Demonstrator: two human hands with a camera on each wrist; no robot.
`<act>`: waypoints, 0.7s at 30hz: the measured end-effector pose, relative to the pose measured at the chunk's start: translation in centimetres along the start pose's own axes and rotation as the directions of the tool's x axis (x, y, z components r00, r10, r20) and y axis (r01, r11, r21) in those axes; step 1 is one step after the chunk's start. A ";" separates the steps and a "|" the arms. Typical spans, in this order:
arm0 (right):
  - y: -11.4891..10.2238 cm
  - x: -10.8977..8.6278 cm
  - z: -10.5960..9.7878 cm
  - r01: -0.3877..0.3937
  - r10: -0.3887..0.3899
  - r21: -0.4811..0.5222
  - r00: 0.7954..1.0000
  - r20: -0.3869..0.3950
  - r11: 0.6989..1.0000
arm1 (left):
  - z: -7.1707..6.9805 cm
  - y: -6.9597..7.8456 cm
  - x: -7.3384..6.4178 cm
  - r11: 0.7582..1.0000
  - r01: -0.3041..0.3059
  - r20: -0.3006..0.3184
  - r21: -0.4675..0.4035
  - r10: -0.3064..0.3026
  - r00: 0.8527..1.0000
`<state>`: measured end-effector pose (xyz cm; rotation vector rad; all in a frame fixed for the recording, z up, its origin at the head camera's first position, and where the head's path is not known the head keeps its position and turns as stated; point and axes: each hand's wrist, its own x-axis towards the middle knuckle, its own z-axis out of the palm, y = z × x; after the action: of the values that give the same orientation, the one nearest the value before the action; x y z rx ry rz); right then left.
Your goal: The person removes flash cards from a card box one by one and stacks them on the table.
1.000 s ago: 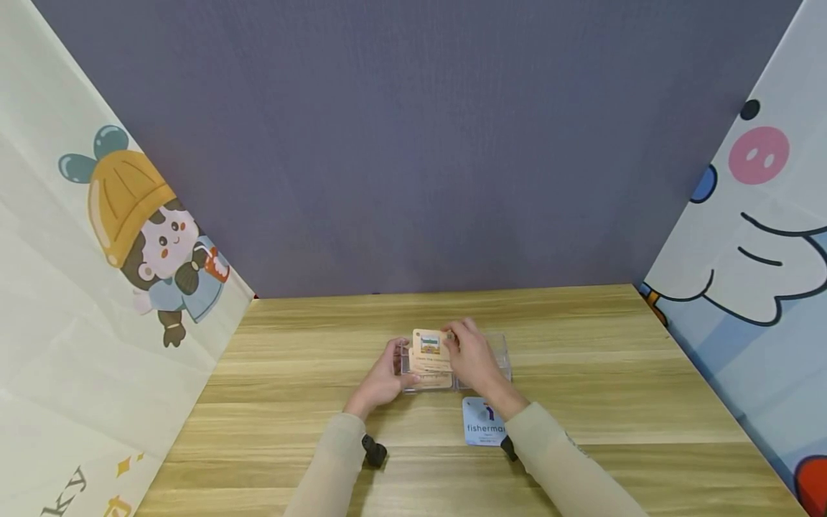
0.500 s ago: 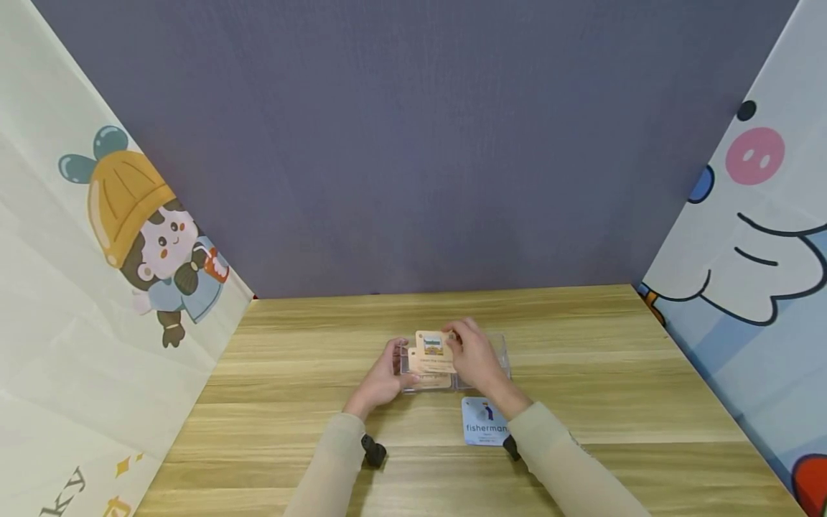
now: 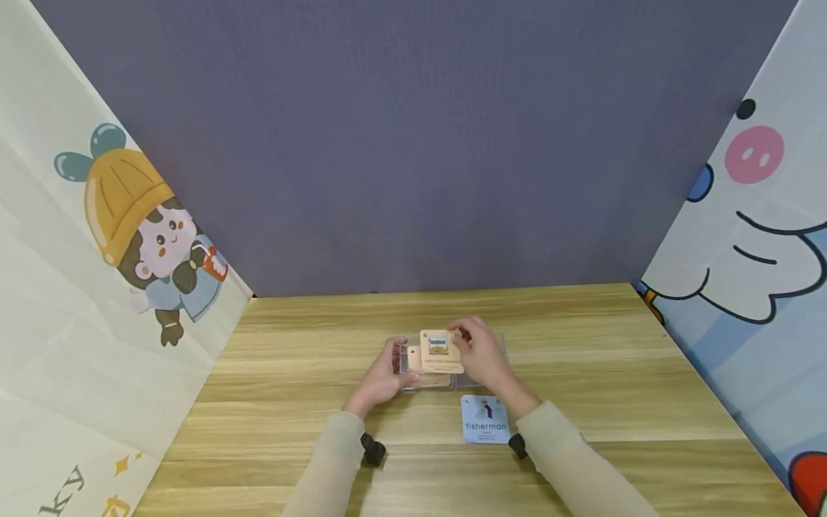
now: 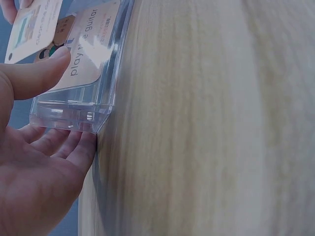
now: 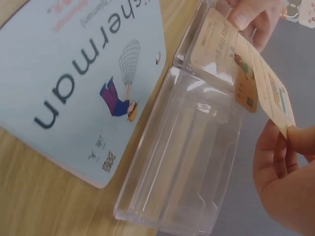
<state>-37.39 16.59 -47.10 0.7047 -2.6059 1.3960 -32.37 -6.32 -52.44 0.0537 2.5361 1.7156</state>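
The right hand pinches a tan card, hiding its three-o'clock edge. The left hand grips the clear box at nine o'clock.

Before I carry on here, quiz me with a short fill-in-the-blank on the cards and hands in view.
1. The blue card on the table bears the large English word ____.
2. Inside the clear plastic box, the printed card reads "play the ____".
3. In the head view, the right hand pinches the raised beige card by its ____ (left or right) side.
4. The left hand grips the box's end, its ____ reaching over the top.

Missing words: fisherman; guitar; right; thumb.
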 end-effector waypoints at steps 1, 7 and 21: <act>0.0 0.0 -0.1 0.005 -0.005 0.001 1.000 -0.006 1.000 | 0.0 0.0 0.0 1.000 0.000 0.000 -0.002 0.000 1.000; -0.1 -0.2 -0.7 0.021 -0.020 0.041 1.000 -0.015 0.999 | 0.0 0.0 -0.1 1.000 -0.014 0.005 -0.005 0.014 1.000; -0.6 -0.7 -1.7 0.005 -0.005 0.066 1.000 -0.009 0.998 | -0.1 -0.1 -0.1 1.000 -0.011 0.002 0.008 0.011 1.000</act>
<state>-36.74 17.93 -45.85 0.7115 -2.5603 1.4866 -32.33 -6.44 -52.48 0.0706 2.5462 1.7088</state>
